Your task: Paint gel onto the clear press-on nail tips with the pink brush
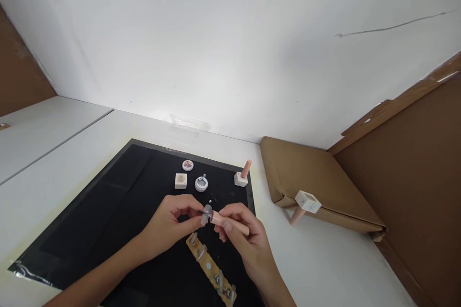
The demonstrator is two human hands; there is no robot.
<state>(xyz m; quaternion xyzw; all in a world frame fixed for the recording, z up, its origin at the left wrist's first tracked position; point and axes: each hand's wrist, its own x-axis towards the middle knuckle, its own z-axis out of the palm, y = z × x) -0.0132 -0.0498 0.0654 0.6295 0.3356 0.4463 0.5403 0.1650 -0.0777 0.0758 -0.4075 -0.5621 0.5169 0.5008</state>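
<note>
Over the black mat, my left hand [176, 220] pinches a small translucent piece [206, 215] between thumb and fingers. My right hand [247, 237] is closed on a pink brush handle [230, 223], whose dark brush end touches or lies across the piece. Below my hands lies a tan strip [211, 268] bearing several small clear pieces. Beyond them are an open round white pot [201, 183], a square white block [180, 181] and a round lid [188, 165]. A white bottle [241, 179] with a pink cap stands at the mat's back right.
A closed cardboard box [313, 177] lies on the white table at the right. Another white bottle [309, 201] with a pink cap is tilted against its front edge. Brown cardboard panels flank both sides, with a white wall behind.
</note>
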